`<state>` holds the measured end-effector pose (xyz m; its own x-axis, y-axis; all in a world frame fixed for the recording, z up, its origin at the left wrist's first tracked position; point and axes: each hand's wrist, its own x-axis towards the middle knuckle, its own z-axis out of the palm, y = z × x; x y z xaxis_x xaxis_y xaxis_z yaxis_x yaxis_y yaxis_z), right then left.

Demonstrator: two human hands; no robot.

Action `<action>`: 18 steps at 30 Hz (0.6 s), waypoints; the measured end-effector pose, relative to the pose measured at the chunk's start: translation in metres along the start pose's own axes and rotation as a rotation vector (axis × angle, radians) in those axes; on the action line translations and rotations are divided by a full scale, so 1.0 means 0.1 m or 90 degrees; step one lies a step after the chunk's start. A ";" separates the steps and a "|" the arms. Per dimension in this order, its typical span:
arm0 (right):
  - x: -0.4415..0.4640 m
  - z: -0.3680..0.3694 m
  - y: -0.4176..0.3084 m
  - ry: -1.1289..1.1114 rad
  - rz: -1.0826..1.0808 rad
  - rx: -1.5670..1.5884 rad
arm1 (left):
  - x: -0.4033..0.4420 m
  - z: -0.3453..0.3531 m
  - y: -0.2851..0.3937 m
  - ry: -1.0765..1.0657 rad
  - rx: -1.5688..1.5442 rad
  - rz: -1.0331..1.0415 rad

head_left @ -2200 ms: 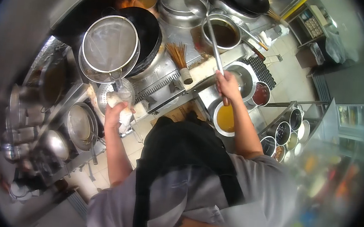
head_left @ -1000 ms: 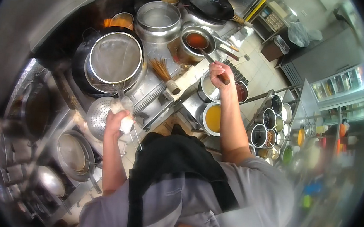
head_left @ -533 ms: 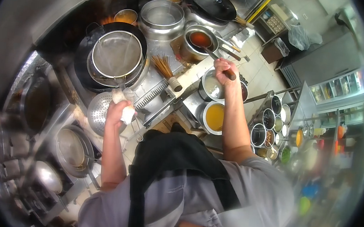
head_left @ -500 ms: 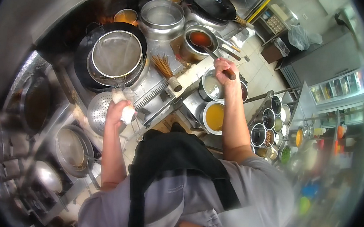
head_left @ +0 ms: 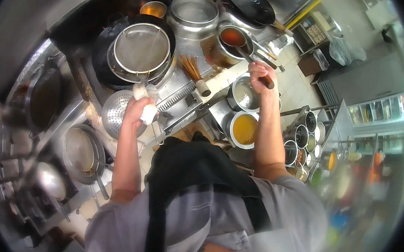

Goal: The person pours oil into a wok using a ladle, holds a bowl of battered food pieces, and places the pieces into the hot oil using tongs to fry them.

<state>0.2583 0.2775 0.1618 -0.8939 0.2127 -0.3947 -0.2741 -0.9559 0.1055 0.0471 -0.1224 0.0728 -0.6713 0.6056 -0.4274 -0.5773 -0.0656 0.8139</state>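
Steel-lined kitchen, cooking range across upper left & top of frame, blurry at edges. Nearest: dark apron (head_left: 192, 173), bottom ctr. L hand (head_left: 136, 112), left of ctr, fingers clamped on white cloth (head_left: 148, 114), bunched round what looks like the strainer handle; holed skimmer (head_left: 113, 112) just beside it. R hand (head_left: 262, 78), right of ctr, fingers wrapped tight on ladle (head_left: 233, 36) handle. Bowl of yellow liquid (head_left: 244, 130) & bowl of cloudy liquid (head_left: 244, 93) sit below that hand.

Further up: round mesh strainer (head_left: 141, 49) over black wok (head_left: 100, 60), upper left, w/ 2nd wire strainer under it. Bamboo brush (head_left: 190, 69) lies between wok & pot (head_left: 224, 56). Ladle bowl is at the pot, top ctr, full of red-brown liquid. Change: approx 2 secs ago it hung empty nr the big silver pan (head_left: 194, 11); now loaded, & a touch nearer the pot's far rim than 0.5 sec ago. Can't tell if it's clear of the liquid below. Farthest: 2nd wok (head_left: 250, 6), top; glass-front fridge (head_left: 378, 111), right edge.
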 end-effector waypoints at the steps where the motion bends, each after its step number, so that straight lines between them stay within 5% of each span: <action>1: -0.02 0.05 0.04 -0.004 0.016 -0.009 | 0.02 -0.01 0.03 -0.013 0.015 -0.011; 18: -0.05 0.49 1.47 -0.081 0.261 -0.054 | 0.44 -0.06 0.12 -0.056 0.016 -0.005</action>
<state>0.2051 0.1460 0.2244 -0.9607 -0.1701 -0.2195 0.1383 -0.9785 0.1530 0.0084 -0.1011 0.0613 -0.6225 0.6739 -0.3980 -0.5693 -0.0409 0.8211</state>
